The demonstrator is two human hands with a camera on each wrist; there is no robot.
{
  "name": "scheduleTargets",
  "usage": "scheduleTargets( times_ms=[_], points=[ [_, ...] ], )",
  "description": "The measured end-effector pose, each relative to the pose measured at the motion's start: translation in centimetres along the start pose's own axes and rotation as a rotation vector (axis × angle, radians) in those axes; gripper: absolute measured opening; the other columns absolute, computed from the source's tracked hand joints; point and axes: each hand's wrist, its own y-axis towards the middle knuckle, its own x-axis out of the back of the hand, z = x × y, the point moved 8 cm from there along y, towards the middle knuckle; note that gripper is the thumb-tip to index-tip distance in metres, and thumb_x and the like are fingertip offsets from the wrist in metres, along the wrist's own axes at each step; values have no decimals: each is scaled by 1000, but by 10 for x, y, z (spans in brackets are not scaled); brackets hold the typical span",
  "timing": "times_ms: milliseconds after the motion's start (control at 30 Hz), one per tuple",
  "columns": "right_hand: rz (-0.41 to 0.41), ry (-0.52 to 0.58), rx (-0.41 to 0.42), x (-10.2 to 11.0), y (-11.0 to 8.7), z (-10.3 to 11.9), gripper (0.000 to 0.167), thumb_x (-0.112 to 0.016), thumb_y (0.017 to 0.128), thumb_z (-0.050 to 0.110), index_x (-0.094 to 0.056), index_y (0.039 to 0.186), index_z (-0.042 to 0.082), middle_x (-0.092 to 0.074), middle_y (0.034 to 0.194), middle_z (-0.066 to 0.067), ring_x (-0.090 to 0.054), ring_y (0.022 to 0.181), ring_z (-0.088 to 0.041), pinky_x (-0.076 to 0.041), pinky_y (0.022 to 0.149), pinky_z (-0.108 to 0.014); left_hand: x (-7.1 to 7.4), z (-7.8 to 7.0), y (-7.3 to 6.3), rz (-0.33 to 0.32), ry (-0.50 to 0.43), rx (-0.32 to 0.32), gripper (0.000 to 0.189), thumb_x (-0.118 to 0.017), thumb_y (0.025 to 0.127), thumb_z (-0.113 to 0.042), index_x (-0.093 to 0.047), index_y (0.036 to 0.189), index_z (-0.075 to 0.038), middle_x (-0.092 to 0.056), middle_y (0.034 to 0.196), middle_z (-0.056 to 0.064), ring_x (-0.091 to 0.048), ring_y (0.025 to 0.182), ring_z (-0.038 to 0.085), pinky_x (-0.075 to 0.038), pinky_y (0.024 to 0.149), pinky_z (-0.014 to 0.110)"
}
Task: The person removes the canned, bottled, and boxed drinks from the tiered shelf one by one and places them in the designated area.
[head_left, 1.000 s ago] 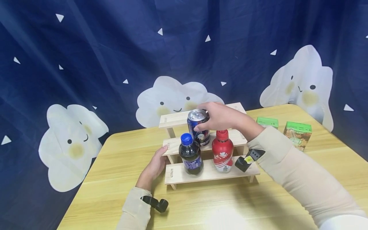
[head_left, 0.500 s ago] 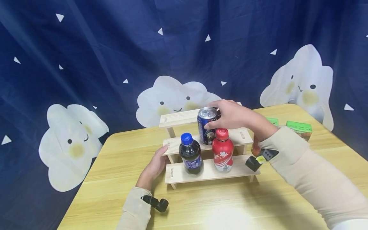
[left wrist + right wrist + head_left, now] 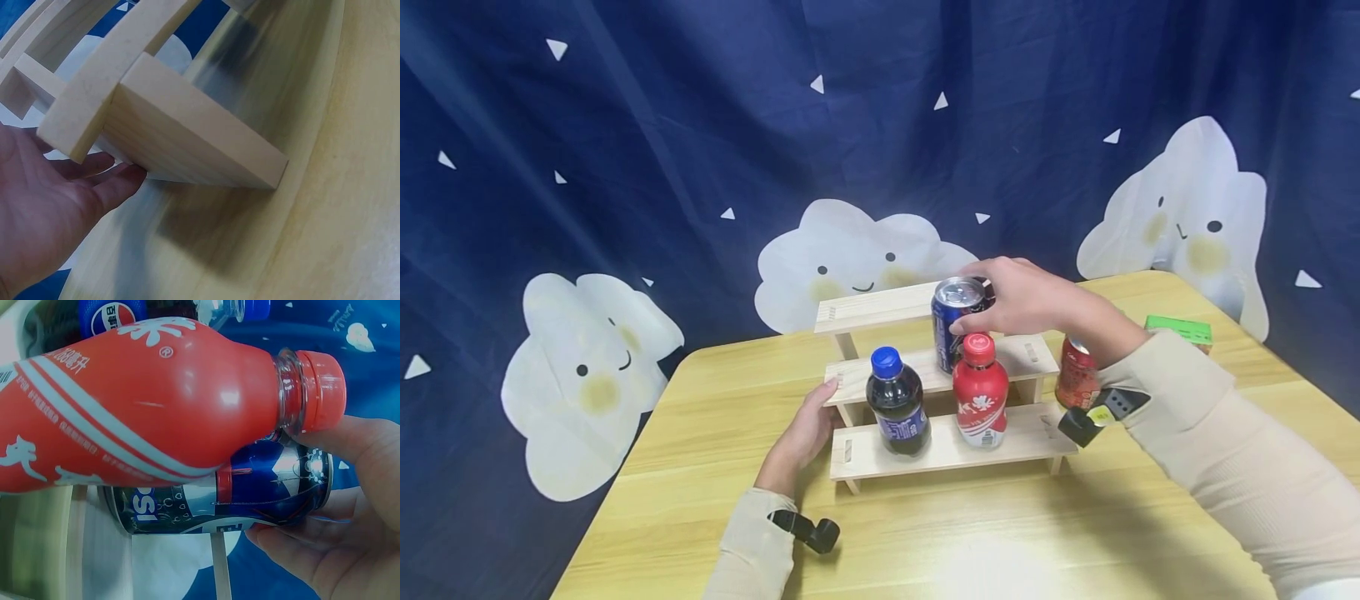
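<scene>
A three-tier wooden display shelf (image 3: 951, 461) stands on the table. My left hand (image 3: 802, 432) holds its left side, thumb at the middle board's end and fingers (image 3: 122, 186) against the upright. Over the middle tier, my right hand (image 3: 1028, 297) grips a dark blue Pepsi can (image 3: 949, 331) near its top, thumb in front. The can is upright, its lower part partly hidden by a red bottle (image 3: 981, 392) on the front tier. Left of that bottle, also on the front tier, is a blue-capped cola bottle (image 3: 898, 410). The right wrist view shows the red bottle overlapping the can (image 3: 272, 487).
Right of the shelf, a red can (image 3: 1077, 377) stands on the wooden table (image 3: 715, 400), partly behind my right forearm. A green-topped box (image 3: 1180, 327) shows beyond my sleeve. Behind the table hangs a blue curtain (image 3: 700, 142) with cloud faces.
My right hand has moved the Pepsi can to the right along the middle tier, from behind the cola bottle to behind the red bottle. The left hand has stayed put.
</scene>
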Motion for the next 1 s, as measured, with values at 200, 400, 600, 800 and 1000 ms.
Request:
scheduleTargets(
  times_ms=[200,400,600,800,1000],
  points=[
    [-2,-7,-31,4,-5,-6,69,-77,76,35,-50,133,6,-63,115,-11,-59,101,-25,-49,87,-42,-1,1,0,11,13,1,57,-24,96,-36,-35,139,1,-48,124,16,-53,105,20,-42,89,40],
    [-23,-30,-28,9,-10,-9,69,-77,75,36,-52,131,5,-64,112,-11,-59,100,-25,-48,86,-44,-1,2,0,12,14,10,56,-24,96,-35,-35,139,0,-47,125,19,-53,104,20,-42,89,39],
    [-36,-48,-28,12,-15,-12,69,-77,75,38,-52,129,2,-64,111,-13,-58,99,-26,-48,86,-45,-1,2,-1,14,16,6,57,-24,97,-36,-35,139,1,-48,124,17,-53,104,19,-42,89,39],
    [-51,-67,-26,14,-18,-16,67,-77,74,39,-54,127,3,-65,109,-12,-59,97,-25,-48,84,-45,0,2,-1,12,14,11,56,-23,97,-35,-34,139,2,-50,123,16,-52,106,19,-41,90,39],
    [-62,-80,-17,18,-21,-17,65,-77,74,40,-56,123,4,-66,105,-10,-59,94,-25,-49,82,-45,0,0,0,9,6,-2,56,-25,97,-35,-36,138,2,-52,118,12,-53,103,19,-42,88,39]
  ],
)
